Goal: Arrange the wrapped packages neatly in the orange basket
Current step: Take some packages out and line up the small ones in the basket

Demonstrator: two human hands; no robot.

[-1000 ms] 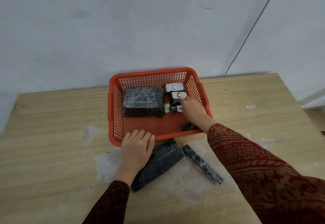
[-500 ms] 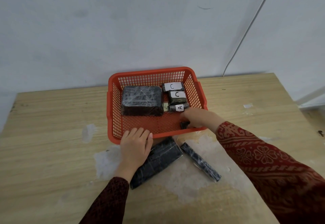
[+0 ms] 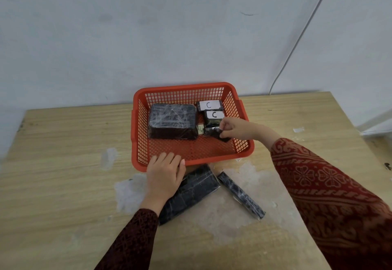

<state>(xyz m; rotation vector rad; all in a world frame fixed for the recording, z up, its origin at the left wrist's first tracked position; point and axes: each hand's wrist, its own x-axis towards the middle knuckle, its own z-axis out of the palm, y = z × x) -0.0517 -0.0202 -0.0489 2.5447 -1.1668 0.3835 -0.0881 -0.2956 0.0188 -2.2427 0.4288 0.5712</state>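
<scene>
Soft, even, fairly dim light with weak shadows. Glare glints on the large wrapped package [image 3: 172, 121]. Wide-angle bending curves the table [image 3: 63, 142] edges.

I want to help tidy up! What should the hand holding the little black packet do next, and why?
Probably set the small black wrapped packet, pinched in the right hand, down at the near end of the row of labelled black packets along the right wall of the orange plastic mesh basket. Bare floor shows there, and the left hand rests at the rim.
</scene>
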